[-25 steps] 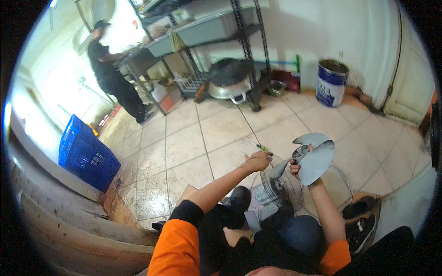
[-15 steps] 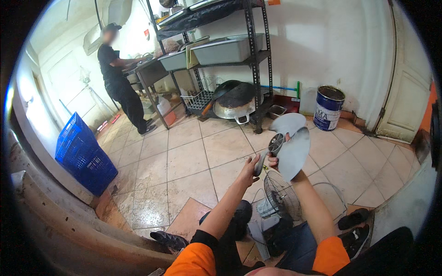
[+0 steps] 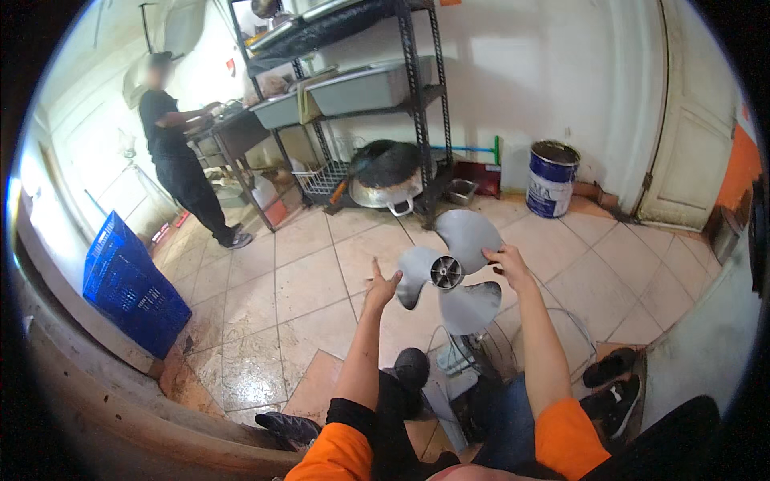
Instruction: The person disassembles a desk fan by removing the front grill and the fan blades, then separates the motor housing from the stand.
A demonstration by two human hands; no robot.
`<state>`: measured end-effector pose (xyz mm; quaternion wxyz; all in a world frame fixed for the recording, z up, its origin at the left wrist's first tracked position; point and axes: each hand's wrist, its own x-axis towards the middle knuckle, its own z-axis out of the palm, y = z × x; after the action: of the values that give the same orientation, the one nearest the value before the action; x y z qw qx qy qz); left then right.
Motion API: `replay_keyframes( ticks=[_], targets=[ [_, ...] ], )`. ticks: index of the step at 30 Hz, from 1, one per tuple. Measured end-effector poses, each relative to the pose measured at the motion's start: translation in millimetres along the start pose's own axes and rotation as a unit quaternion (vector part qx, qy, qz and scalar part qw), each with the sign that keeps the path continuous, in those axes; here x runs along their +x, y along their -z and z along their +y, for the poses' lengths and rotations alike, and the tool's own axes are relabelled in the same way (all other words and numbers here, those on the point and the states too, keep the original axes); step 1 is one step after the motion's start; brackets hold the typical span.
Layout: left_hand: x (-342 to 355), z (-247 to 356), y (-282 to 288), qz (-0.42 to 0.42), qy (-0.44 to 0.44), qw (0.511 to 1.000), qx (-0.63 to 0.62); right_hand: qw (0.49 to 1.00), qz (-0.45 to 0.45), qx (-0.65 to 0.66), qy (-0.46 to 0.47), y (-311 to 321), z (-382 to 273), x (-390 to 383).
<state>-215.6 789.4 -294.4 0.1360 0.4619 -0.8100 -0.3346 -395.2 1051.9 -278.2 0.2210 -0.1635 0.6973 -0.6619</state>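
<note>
A grey three-bladed fan blade (image 3: 469,309) with a black hub faces me, held up in front of me. My right hand (image 3: 507,264) grips the edge of its upper right blade between thumb and fingers. My left hand (image 3: 380,280) is open beside the left blade, index finger raised and fingers apart; whether its thumb touches the blade edge I cannot tell. Below, between my legs, is the fan's body (image 3: 457,361) with its wire guard, partly hidden behind the blade. A grey cable (image 3: 573,317) loops on the tiles to the right.
A co-worker (image 3: 180,164) stands at a steel sink at back left. A blue plastic crate (image 3: 132,289) sits at left. A black shelf rack (image 3: 413,80) holds tubs, with a large blackened wok (image 3: 385,184) low down. A paint bucket (image 3: 549,180) stands by a door (image 3: 694,160). Loose shoes (image 3: 605,367) lie at right.
The blade has turned to face me and moved left. My right hand has shifted from near the hub to the blade edge. My left hand has moved left, its fingers now apart.
</note>
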Motion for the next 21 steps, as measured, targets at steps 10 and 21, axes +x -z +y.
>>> replay_keyframes(
  ticks=[10,21],
  targets=[
    [-28.7,6.9,21.4,-0.468,-0.113,0.850,0.215,0.954,0.130,-0.255,-0.083,91.9,19.8,-17.7],
    [-16.3,-6.1,-19.0,-0.429,-0.160,0.844,0.279,0.769,0.250,-0.572,-0.139,168.4,103.7,-44.6]
  ],
)
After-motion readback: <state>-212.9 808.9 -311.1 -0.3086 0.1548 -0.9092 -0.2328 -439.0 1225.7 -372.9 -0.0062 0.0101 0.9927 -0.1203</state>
